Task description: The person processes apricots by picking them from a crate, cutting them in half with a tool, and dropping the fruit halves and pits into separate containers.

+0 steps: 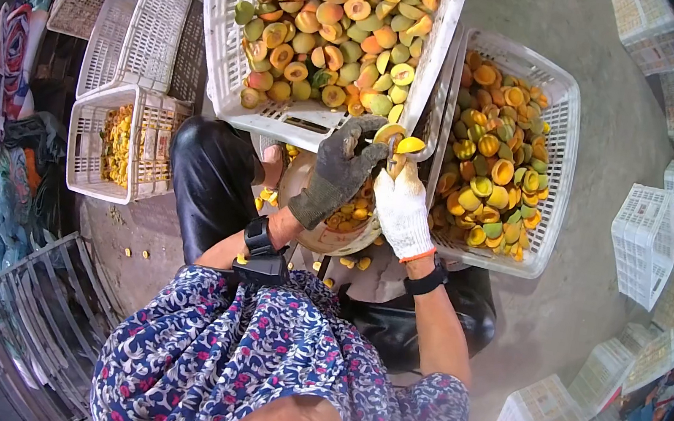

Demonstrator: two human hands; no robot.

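My left hand (343,164), in a dark grey glove, pinches a peach half (388,135) at the near edge of the upper crate. My right hand (402,211), in a white knitted glove, is closed on a small metal tool (395,165) whose upper end meets the fruit. A bright yellow cut piece (410,145) sits just above the right fingertips. Below both hands stands a round pale bucket (334,243) with small yellow-orange pieces inside, partly hidden by the left glove. The white upper crate (259,122) holds many halved peaches, some showing pits.
At the right, another white crate (564,155) contains hollowed halves. A crate (78,138) of yellow pieces stands left, with stacked crates (135,31) behind it. Metal bars (44,300) and hanging cloths (9,82) line the left side. More crates (643,242) stand far right.
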